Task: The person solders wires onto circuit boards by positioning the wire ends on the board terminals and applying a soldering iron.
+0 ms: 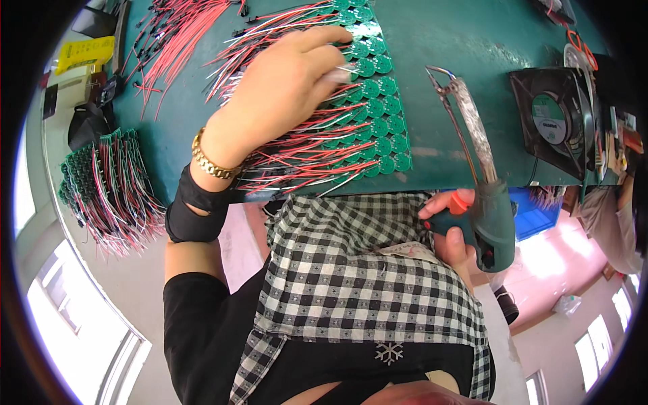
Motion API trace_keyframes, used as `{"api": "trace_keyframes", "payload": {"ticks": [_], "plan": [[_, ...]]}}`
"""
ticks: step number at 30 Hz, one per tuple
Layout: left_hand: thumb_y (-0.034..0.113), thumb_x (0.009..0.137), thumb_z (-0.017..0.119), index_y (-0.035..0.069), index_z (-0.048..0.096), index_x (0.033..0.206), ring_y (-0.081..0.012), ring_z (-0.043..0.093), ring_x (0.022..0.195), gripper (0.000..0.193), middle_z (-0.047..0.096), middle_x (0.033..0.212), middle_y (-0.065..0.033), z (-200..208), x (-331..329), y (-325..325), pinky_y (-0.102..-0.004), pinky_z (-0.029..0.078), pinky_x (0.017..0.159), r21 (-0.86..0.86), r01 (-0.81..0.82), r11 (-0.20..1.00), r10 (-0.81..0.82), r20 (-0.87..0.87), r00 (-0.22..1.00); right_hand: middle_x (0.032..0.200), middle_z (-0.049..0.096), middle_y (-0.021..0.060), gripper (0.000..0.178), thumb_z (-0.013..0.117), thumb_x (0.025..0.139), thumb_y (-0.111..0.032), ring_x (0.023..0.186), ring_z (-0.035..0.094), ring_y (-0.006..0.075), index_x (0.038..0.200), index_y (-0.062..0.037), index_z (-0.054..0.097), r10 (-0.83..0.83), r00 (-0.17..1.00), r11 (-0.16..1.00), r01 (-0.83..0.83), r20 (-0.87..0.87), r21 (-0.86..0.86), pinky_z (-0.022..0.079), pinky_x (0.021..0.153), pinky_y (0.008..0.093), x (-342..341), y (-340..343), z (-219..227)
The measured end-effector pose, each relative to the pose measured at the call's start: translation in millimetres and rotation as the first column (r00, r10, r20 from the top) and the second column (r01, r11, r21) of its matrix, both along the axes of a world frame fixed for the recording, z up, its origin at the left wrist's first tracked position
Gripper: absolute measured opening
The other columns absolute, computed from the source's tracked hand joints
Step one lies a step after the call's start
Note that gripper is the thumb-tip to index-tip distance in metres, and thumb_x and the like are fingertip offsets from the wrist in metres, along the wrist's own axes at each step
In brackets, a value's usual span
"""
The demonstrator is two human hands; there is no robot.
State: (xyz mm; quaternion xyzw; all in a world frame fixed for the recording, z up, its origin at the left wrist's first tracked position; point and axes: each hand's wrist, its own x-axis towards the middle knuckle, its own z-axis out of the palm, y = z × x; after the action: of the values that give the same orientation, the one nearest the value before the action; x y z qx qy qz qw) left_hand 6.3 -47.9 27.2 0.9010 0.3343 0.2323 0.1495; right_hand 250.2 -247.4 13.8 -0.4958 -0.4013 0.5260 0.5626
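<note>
Across the green table lies a panel of round green circuit boards, with red, white and black wires running left from it. Over its upper part is my left hand, fingers bent and drawn together at the boards' left side. Something whitish covers one fingertip, and whatever the fingers pinch is hidden. Below the table's front edge, my right hand grips a dark green soldering gun with an orange trigger. Its long, worn barrel and thin tip point up over the table, right of the panel and apart from it.
Loose red wires lie at the far left. Wired boards hang over the left edge. A black fan stands at the right, near orange-handled scissors. Below is a blue bin; another person's arm shows far right.
</note>
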Motion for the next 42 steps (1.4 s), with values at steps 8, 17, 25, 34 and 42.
{"api": "trace_keyframes", "payload": {"ticks": [8,17,25,34,42], "plan": [[0.002,0.085,0.058,0.007,0.061,0.101,-0.0326,0.062,0.073,0.017,0.065,0.084,-0.0099,29,2,-30,-0.0388,0.051,0.068,-0.198,-0.175,0.964,0.200,0.113,0.973,0.094,0.058,0.0158,0.053,0.064,0.086,-0.031,0.082,0.057,0.0225,0.128,-0.0055,0.043,0.095,0.995,0.995,-0.095,-0.013,-0.034,0.047,0.074,0.0346,6,2,-14],[0.001,0.076,0.068,0.004,0.064,0.081,-0.0153,0.051,0.057,0.007,0.058,0.075,-0.0033,-14,12,-32,-0.0261,0.042,0.053,-0.030,-0.128,0.991,0.131,0.202,0.970,0.096,0.060,0.0121,0.037,0.058,0.080,-0.006,0.079,0.060,0.0169,0.116,0.0032,0.055,0.187,0.982,0.972,-0.180,0.036,-0.154,0.052,0.072,0.0284,1,10,11],[0.005,0.069,0.069,0.005,0.063,0.078,-0.0240,0.060,0.066,0.010,0.059,0.074,-0.0059,-7,11,-34,-0.0322,0.049,0.057,-0.134,-0.221,0.966,0.238,0.122,0.964,0.099,0.058,0.0113,0.051,0.064,0.086,-0.021,0.087,0.057,0.0166,0.128,0.0006,0.045,0.336,0.936,0.917,-0.300,0.104,-0.262,0.048,0.078,0.0313,8,14,17],[0.005,0.068,0.069,0.006,0.063,0.076,-0.0237,0.060,0.065,0.010,0.059,0.073,-0.0061,-6,11,-34,-0.0322,0.049,0.056,-0.133,-0.221,0.966,0.238,0.128,0.963,0.100,0.057,0.0103,0.045,0.063,0.086,-0.027,0.085,0.057,0.0150,0.119,0.0002,0.047,0.236,0.970,0.911,-0.241,-0.057,-0.335,0.046,0.076,0.0269,5,2,-3],[0.003,0.070,0.068,0.004,0.063,0.076,-0.0100,0.043,0.048,0.007,0.054,0.070,-0.0017,-12,11,-34,-0.0237,0.032,0.043,-0.141,-0.184,0.973,0.211,0.204,0.956,0.090,0.063,0.0154,0.044,0.068,0.082,-0.025,0.074,0.062,0.0189,0.113,0.0045,0.054,0.167,0.971,0.980,-0.145,0.168,-0.134,0.052,0.065,0.0271,-1,8,7]]}}
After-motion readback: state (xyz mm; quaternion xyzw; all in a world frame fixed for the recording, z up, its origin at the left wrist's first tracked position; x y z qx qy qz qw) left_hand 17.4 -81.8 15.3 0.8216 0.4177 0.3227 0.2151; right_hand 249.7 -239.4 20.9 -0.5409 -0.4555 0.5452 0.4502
